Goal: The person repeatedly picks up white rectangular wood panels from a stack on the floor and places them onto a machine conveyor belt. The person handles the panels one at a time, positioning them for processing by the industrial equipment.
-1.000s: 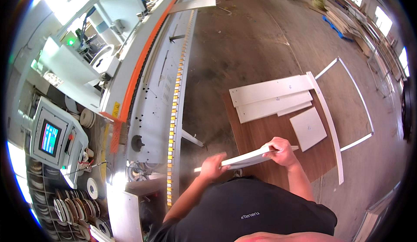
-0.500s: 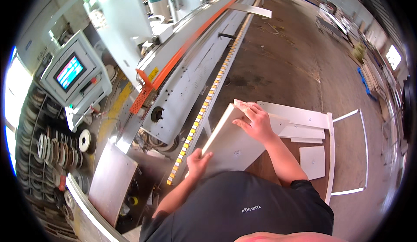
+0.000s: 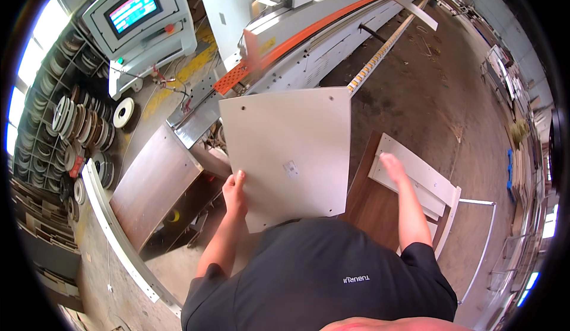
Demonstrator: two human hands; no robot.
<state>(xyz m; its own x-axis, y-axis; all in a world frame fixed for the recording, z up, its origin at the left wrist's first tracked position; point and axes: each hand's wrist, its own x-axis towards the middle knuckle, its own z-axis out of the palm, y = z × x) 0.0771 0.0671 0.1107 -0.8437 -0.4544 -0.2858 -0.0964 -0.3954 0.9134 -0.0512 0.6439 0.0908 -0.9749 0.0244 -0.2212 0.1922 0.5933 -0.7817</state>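
A pale, nearly square board (image 3: 285, 147) stands up in front of my body, its broad face toward me. It has a small label near the middle and holes at the far corners. My left hand (image 3: 235, 194) is closed on its left edge, thumb on the near face. Off to the right, apart from this board, my right hand (image 3: 393, 168) is over a stack of narrow pale panels (image 3: 415, 182). Motion smears its fingers, and what is under it is partly hidden.
Ahead runs a long machine with an orange strip (image 3: 332, 19) and a roller rail (image 3: 380, 58). A control cabinet with a screen (image 3: 133, 10) stands at the far left, near edging rolls (image 3: 83, 123). A brown board table (image 3: 155, 185) is at left; a brown surface (image 3: 371, 206) supports the panels.
The board has turned from tilted edge-on to broad face toward me. My right hand has left its top edge and moved right; my left hand keeps hold. The view has shifted left.
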